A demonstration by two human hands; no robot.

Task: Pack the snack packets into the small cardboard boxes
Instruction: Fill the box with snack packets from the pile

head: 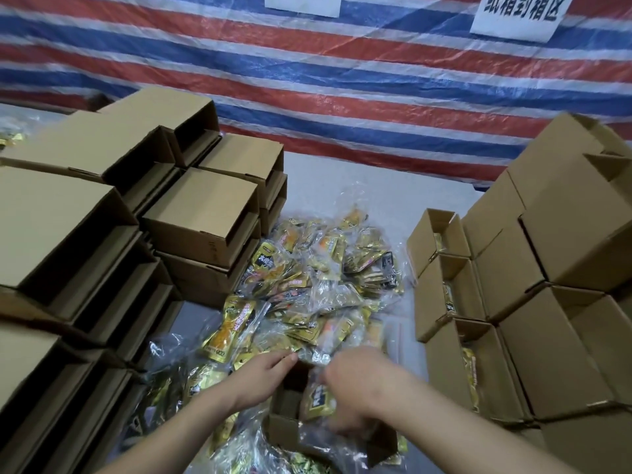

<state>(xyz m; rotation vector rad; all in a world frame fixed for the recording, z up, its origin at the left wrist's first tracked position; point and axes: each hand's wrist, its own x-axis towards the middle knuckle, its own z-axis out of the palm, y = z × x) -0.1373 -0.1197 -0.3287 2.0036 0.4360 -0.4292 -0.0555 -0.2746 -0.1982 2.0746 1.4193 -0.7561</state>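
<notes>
A red, white and blue striped tarpaulin [342,80] is hanging as the back wall, its plastic weave catching soft, even light; two white paper signs [519,15] are sitting against its top edge, one bearing dark printed characters; a pale grey surface [393,200] is spreading below the tarpaulin, meeting it along a slanting line.

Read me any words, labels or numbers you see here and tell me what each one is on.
"纸箱封箱区", top edge cut off, so read with some doubt: white sign on the striped tarp.
Second white sign: no text in view.
Snack packets: black and gold print, too blurred to read.
Box side: faint marks, too small to read.
</notes>
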